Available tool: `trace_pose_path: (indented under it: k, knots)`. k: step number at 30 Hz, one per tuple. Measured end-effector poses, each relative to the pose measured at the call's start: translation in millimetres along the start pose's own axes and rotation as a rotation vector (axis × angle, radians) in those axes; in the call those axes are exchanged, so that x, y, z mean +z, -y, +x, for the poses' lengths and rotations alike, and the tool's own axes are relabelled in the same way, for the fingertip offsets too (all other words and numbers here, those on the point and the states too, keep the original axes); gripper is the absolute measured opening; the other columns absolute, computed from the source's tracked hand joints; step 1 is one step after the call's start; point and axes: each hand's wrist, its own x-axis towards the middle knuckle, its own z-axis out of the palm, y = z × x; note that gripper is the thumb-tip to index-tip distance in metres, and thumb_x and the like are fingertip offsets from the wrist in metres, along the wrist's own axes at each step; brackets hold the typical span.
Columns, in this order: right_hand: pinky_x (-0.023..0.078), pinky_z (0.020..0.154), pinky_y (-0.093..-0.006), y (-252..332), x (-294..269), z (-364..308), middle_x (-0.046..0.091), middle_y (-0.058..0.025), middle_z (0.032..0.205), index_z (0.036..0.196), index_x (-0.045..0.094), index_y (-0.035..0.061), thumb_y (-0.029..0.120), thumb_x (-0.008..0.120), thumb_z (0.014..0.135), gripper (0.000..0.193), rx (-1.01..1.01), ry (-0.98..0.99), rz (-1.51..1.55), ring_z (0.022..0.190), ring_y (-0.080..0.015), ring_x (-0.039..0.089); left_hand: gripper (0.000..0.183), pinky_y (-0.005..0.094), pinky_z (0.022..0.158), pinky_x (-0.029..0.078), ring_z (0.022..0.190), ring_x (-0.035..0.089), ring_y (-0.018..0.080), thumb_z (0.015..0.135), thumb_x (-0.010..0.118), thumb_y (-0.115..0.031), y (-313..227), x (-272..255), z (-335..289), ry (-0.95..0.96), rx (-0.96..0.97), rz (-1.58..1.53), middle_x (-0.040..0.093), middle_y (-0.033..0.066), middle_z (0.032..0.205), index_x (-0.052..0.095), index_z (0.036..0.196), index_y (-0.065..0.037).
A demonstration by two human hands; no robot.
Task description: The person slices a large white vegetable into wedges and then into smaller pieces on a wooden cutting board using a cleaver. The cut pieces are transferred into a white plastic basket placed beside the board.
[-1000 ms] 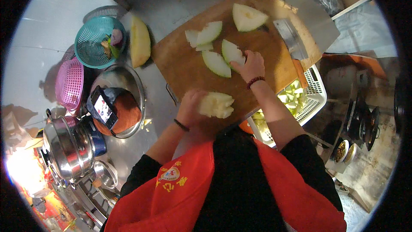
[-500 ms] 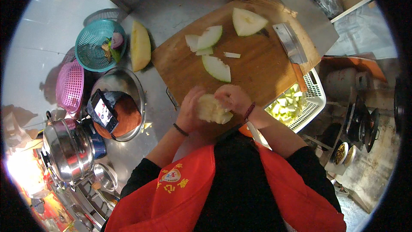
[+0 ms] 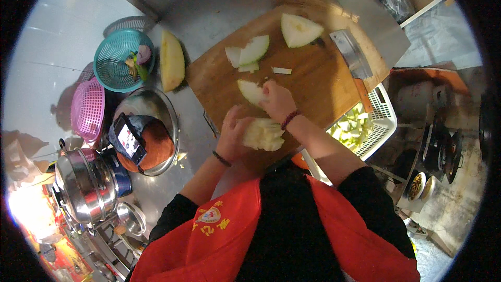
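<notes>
My left hand is closed against the left side of a stack of pale melon slices at the near edge of the wooden cutting board. Just beyond, my right hand pinches the right end of a pale melon wedge, its fingertips partly hiding it. Farther back lie a wedge with a green rind and a thin pale strip. A thick melon chunk sits at the far side. A cleaver rests flat at the board's right.
Right of the board stands a white basket of cut pale green pieces. To the left are a long yellow melon piece, a teal basket, a pink basket, a steel basin with a phone over it, and a steel pot.
My right hand has left the sliced stack, reached farther over the board and taken the wedge's end. The wedge has shifted slightly left. My left hand stays at the stack.
</notes>
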Motion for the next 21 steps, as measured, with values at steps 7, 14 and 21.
trace_pose_path:
  k: [7,14,21]
  knots:
    - [0.050,0.080,-0.0450,-5.3,-23.5,-35.0,0.066,-0.0155,0.090,0.088,0.064,0.0077,0.023,0.069,0.083,0.017,-0.170,0.268,0.371,0.091,-0.0358,0.063,0.094,0.0554,0.109,0.032,0.134,0.037,0.0432,0.057,0.087,-0.027,4.1,-3.1,2.7,0.018,-0.011,-0.021,0.043,0.0188,0.142,0.042,0.139,-0.012]
    - [0.051,0.084,-0.0435,-49.8,-30.7,30.3,0.064,-0.0129,0.104,0.094,0.066,0.0079,0.020,0.072,0.081,0.019,-0.152,-0.447,-0.340,0.099,-0.0324,0.061,0.086,0.0496,0.104,0.038,0.121,0.045,0.0419,0.062,0.081,-0.024,2.8,-7.2,6.5,0.109,-0.046,-0.089,0.049,0.0195,0.128,0.046,0.139,-0.011]
    - [0.051,0.081,-0.0425,-56.7,-39.1,42.2,0.063,-0.0124,0.095,0.093,0.066,0.0066,0.018,0.072,0.081,0.018,-0.115,-0.046,-0.167,0.092,-0.0314,0.062,0.077,0.0479,0.102,0.041,0.120,0.046,0.0426,0.063,0.080,-0.020,-3.5,-8.6,5.3,0.078,-0.059,-0.092,0.049,0.0200,0.128,0.052,0.134,-0.010]
